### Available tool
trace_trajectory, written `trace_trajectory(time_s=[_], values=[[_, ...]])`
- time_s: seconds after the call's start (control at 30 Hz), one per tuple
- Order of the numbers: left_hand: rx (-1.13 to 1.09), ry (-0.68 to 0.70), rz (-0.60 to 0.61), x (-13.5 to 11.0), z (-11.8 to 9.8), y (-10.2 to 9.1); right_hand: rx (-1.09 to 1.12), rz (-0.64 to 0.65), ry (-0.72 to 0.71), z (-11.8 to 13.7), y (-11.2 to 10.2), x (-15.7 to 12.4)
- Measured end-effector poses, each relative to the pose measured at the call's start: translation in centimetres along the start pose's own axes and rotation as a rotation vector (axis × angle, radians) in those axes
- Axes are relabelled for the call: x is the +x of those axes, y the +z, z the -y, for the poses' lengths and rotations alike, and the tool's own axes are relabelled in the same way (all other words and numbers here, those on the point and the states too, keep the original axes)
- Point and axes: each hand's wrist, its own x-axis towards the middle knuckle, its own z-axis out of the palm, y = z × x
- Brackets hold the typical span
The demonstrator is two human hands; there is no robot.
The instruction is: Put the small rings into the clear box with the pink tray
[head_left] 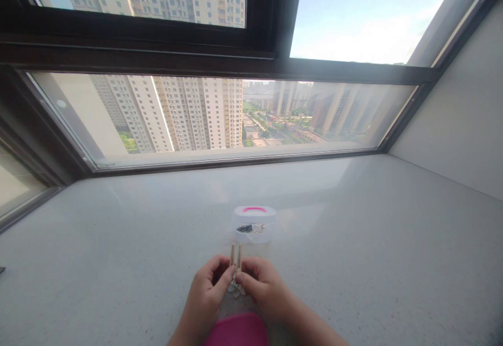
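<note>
My left hand (208, 288) and my right hand (261, 283) meet at the bottom middle of the view, fingers curled and pinched together around a small wooden clothespin (234, 257) whose two prongs stick up between them. Small metal parts (234, 287) show below the pinch. Just beyond the hands stands a small clear plastic box (253, 224) with a white lid and pink handle, holding a few dark clips. A pink object (238, 331) lies under my wrists at the bottom edge.
The hands work on a pale stone window sill (118, 241). A dark-framed window (220, 157) runs along its far edge, with high-rise buildings outside. A light wall (463, 126) rises at the right.
</note>
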Motion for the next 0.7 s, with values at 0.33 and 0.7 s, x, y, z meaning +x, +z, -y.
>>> trace_trajectory(time_s=[0.33, 0.7], values=[[0.029, 0.005, -0.003, -0.03, -0.11, -0.01, 0.010, 0.009, -0.011, 0.01, 0.01, -0.11], [0.026, -0.009, -0.015, -0.10, -0.32, 0.05, 0.008, -0.003, 0.012, -0.04, 0.01, -0.07]])
